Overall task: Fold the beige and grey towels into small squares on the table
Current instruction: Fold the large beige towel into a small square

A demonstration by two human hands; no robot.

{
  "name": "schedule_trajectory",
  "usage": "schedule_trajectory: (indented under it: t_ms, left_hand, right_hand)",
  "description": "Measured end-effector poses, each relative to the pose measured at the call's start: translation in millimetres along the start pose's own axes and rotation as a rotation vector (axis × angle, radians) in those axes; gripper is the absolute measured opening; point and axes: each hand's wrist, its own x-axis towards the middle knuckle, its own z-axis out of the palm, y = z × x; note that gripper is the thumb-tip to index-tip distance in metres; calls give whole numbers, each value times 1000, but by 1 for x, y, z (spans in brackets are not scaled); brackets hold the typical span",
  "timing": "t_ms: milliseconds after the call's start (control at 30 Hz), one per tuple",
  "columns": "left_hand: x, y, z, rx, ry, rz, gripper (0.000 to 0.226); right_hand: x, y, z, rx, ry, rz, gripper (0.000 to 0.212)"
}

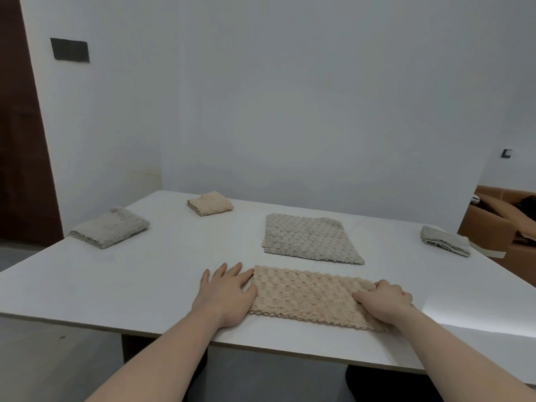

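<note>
Nearest, at the front edge of the white table (116,288): a beige towel (307,297), bumpy and soft, folded into a long strip with scalloped borders. At the strip's left end, the left hand (226,291), fingers straight and a little spread, palm flat on the table, fingertips touching the cloth edge. At the strip's right end, the right hand (385,300), fingers bent and pressing down on the cloth; cannot tell if any fold is pinched.

Just behind the strip, apart from it: a grey towel (309,237), same bubble texture, lying flat, about square. Far left of the strip: a grey folded towel (111,227), thick rectangle. Behind and left of the strip, near the far table edge: a small beige folded towel (210,203), nearly square. Far right of the strip, at the table's right edge: a small grey folded bundle (445,240). Beyond that bundle, off the table: an open brown cardboard box (490,221), with something dark inside, not clear what.
</note>
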Motion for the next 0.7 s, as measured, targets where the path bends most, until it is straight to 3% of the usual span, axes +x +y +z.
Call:
schedule_trajectory:
  t_ms: [100, 233, 433, 500, 633, 700]
  left_hand:
    - [0, -1, 0, -30, 5, -1, 62]
    - [1, -3, 1, -52, 11, -3, 62]
    - [15, 9, -8, -141, 40, -114, 61]
    - [14, 15, -4, -123, 91, -121, 59]
    - [12, 16, 5, -90, 153, -94, 58]
    - [12, 16, 5, -96, 150, -92, 58]
  right_hand:
    - [9, 3, 5, 20, -5, 11, 76]
    - [6, 6, 5, 182, 45, 20, 36]
    - [-1, 12, 6, 276, 98, -4, 28]
    - [-3, 13, 8, 288, 128, -7, 32]
    - [4, 16, 9, 369, 85, -7, 67]
    - [7, 16, 2, 441, 52, -20, 70]
